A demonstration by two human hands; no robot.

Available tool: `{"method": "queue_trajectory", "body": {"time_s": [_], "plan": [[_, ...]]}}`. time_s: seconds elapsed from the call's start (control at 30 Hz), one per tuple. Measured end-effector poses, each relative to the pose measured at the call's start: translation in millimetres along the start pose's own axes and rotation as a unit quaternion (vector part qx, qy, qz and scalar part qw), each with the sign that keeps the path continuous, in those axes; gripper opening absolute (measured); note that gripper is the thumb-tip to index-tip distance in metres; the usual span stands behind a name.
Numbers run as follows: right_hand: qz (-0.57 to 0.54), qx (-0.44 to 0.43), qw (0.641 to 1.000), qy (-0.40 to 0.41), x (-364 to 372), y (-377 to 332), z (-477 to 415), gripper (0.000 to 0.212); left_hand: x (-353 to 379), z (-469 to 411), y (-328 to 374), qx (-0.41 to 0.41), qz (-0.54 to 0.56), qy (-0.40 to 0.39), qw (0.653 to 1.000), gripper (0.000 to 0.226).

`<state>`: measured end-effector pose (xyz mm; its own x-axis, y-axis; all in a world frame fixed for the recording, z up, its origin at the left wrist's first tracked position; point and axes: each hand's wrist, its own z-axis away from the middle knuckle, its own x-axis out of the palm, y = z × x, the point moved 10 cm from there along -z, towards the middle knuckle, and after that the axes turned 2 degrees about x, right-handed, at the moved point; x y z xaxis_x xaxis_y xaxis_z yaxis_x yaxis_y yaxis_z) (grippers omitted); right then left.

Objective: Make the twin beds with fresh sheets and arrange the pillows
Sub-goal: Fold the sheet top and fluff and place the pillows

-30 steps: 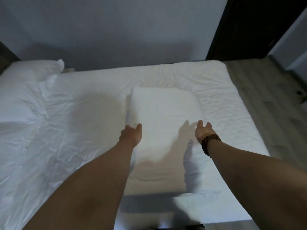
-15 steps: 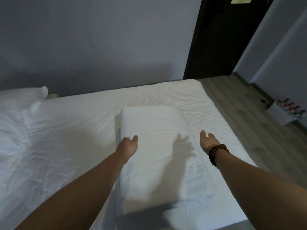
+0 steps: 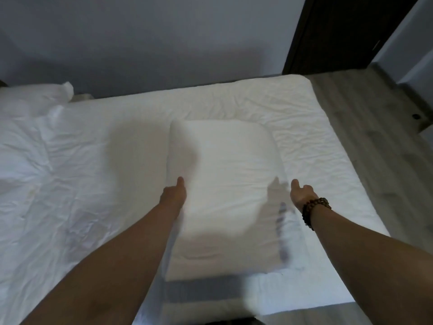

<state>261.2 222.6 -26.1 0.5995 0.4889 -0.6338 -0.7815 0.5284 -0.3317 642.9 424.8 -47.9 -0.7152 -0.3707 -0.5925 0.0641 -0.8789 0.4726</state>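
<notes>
A person's left hand [image 3: 174, 193] meets the left edge of a pillow [image 3: 222, 184], thumb up along the fabric. Its fingers are hidden against the pillow's side, so whether it grips cannot be told. The right hand [image 3: 302, 193], a beaded bracelet [image 3: 316, 207] on its wrist, hovers just beside the pillow's right edge, thumb out and fingers relaxed, holding nothing.

The pillow lies lengthwise on the right half of the bed, its long sides running away from the person. It is a plump white rectangle with rounded corners and a smooth, soft-looking case. A dark band of shadow sits under its near end.

Under it, a white sheet [image 3: 105, 184] covers the bed [image 3: 365, 289] from the grey wall [image 3: 164, 43] to the near edge. The cloth is thin and heavily creased, with wrinkles fanning out at the left and along the far side. A second pillow [image 3: 35, 99] sits at the far left against the wall, one corner of its case sticking up.

The sheet appears to be on, but smoothing looks undone. This pillow probably needs moving to the head of the bed. No blanket or cover is in view.

To the right are grey wood-grain floor [image 3: 375, 148] and a dark door [image 3: 339, 31].
</notes>
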Motion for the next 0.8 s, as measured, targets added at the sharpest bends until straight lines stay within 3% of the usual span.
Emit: {"method": "queue_trajectory", "body": {"time_s": [0.23, 0.47, 0.67, 0.8], "plan": [[-0.016, 0.023, 1.0, -0.005, 44.5, -21.1, -65.5, 0.076, 16.9, -52.1, -28.4, -0.071, 0.06, 0.061, 0.994, 0.102], [-0.074, 0.072, 0.992, 0.067, 81.8, -24.0, -118.7, 0.102, 43.8, -104.6, -61.8, -0.103, 0.074, 0.104, 0.986, 0.122], [0.011, 0.072, 0.986, 0.148, 94.1, -16.5, -143.2, 0.11, 67.2, -135.4, -76.6, -0.125, -0.004, 0.122, 0.985, 0.123], [0.043, 0.06, 0.978, 0.194, 95.0, -15.0, -145.3, 0.104, 67.8, -141.8, -85.8, -0.147, -0.06, 0.161, 0.974, 0.123]]}}
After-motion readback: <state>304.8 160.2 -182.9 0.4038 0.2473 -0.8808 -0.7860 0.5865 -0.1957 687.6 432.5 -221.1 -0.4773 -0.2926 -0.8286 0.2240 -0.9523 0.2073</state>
